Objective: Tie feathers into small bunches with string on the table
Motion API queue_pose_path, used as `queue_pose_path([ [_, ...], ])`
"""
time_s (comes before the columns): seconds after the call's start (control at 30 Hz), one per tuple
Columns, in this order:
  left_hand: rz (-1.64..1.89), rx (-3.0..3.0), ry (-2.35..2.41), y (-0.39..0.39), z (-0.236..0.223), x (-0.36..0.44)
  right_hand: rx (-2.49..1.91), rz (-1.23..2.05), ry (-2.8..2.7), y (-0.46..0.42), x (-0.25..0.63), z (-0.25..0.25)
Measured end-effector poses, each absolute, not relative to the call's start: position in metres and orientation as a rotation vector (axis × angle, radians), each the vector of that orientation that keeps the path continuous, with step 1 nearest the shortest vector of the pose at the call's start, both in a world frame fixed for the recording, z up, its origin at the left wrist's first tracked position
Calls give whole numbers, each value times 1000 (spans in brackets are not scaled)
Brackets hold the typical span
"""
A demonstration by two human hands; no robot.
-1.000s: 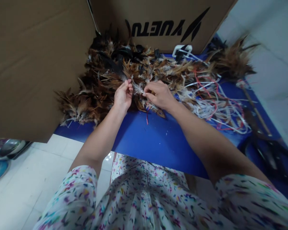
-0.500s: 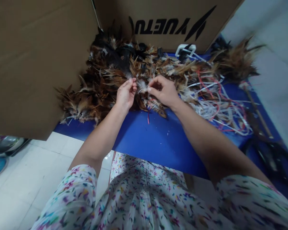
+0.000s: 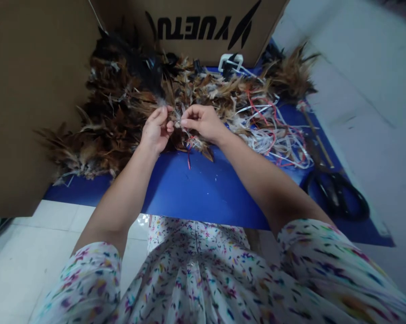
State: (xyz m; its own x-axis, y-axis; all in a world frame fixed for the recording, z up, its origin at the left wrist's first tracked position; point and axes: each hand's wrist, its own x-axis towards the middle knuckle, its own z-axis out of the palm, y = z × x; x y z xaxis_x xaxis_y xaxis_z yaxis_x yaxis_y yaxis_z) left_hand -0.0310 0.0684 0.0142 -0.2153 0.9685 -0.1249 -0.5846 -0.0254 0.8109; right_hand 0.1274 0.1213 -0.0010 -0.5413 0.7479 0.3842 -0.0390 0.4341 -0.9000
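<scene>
My left hand (image 3: 158,127) is closed in a pinch on the pale, fluffy base of a long dark feather (image 3: 135,60), whose tip points up and to the left. Close beside it on the right, my right hand (image 3: 202,122) pinches thumb against forefinger at some whitish fluff; whether this is a separate feather I cannot make out. Below and behind both hands spreads a heap of brown and black feathers (image 3: 105,112). A small feather bundle tied with red string (image 3: 189,157) lies just under my right hand.
White and red plastic strips (image 3: 273,139) lie tangled on the blue table (image 3: 203,189). Black-handled scissors (image 3: 336,193) and a feather duster with a stick handle (image 3: 316,135) are at the right. A cardboard box (image 3: 196,40) stands behind, and a cardboard panel (image 3: 27,90) at the left.
The whole view has shifted, so the table and heap appear further left and more of the scissors shows. Both hands remain close together, the left still pinching the dark feather.
</scene>
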Motion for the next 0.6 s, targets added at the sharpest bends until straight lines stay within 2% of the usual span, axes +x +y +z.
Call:
queue_pose_path([
  [0.17,1577,609,953,68,13,-32,-594,1381,-1744,119,126,1],
  [0.6,1819,703,1166,83,2,-56,-834,1298,-1525,133,129,-2],
])
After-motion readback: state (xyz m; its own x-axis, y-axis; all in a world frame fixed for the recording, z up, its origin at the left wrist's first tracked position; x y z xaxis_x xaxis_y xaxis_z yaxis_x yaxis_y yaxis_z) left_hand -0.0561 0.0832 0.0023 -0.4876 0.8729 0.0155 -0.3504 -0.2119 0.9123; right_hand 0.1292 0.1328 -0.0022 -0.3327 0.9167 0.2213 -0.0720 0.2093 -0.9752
